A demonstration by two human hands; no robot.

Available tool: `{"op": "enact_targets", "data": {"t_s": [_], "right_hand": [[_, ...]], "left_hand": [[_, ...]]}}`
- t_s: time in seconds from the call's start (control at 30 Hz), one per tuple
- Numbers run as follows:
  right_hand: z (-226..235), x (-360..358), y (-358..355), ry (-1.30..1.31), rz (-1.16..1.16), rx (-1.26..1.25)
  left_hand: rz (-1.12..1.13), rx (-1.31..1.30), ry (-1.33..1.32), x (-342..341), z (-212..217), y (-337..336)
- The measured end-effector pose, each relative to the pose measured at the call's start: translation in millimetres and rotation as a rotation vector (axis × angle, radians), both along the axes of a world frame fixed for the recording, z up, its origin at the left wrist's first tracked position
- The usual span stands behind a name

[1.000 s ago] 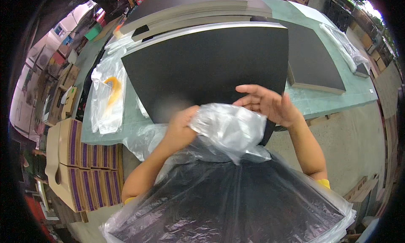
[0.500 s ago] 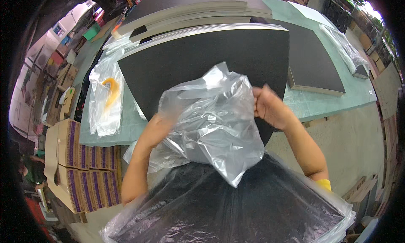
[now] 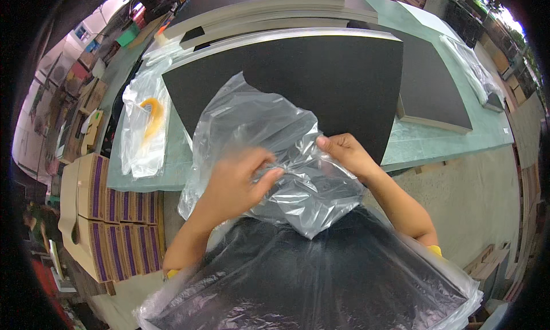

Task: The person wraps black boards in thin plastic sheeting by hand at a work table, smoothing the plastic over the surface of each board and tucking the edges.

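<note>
A clear plastic bag (image 3: 309, 261) covers a large black panel that spreads across the bottom of the view. Its loose, crumpled mouth (image 3: 258, 118) rises in front of me and is bunched between my hands. My left hand (image 3: 240, 181), partly blurred, curls its thumb and fingers round the gathered plastic. On the other side my right hand (image 3: 346, 152) pinches the film, thumb uppermost and the other fingers partly hidden behind it. Just beyond the bag, a stack of black sheets with pale edges (image 3: 321, 72) leans toward me, not touched by either hand.
More black boards (image 3: 432, 83) lie on the green table (image 3: 452, 149). At the table's left are clear plastic bags (image 3: 137, 158) and a yellow curved object (image 3: 153, 119); another bagged item (image 3: 472, 72) lies far right. Stacked cardboard cartons (image 3: 94, 215) stand at lower left.
Both hands have closed in on the plastic, the left moving right and the right moving left and slightly down. The bag's mouth has shifted left and become bunched between them.
</note>
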State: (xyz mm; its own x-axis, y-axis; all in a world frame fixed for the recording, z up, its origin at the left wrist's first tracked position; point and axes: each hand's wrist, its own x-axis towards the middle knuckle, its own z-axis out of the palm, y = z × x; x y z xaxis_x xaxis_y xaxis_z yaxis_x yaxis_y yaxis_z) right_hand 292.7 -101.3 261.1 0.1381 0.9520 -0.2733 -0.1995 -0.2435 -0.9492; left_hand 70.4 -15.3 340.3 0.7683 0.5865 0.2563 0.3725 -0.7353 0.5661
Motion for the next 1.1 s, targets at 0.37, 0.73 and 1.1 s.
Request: {"op": "enact_targets", "data": {"t_s": [0.37, 0.73, 1.1], "right_hand": [[5.7, -7.3, -8.2, 0.176, 0.064, 0.033], [7.9, -15.9, -1.1, 0.283, -0.009, 0.092], [22.7, 66.2, -36.7, 0.792, -0.124, 0.429]], "left_hand": [[-0.057, -0.115, -0.011, 26.1, -24.2, 27.4], [-0.180, -0.431, 0.006, 20.5, -23.8, 7.2], [0.731, -0.897, -0.001, -204.5, -214.7, 33.9]]}}
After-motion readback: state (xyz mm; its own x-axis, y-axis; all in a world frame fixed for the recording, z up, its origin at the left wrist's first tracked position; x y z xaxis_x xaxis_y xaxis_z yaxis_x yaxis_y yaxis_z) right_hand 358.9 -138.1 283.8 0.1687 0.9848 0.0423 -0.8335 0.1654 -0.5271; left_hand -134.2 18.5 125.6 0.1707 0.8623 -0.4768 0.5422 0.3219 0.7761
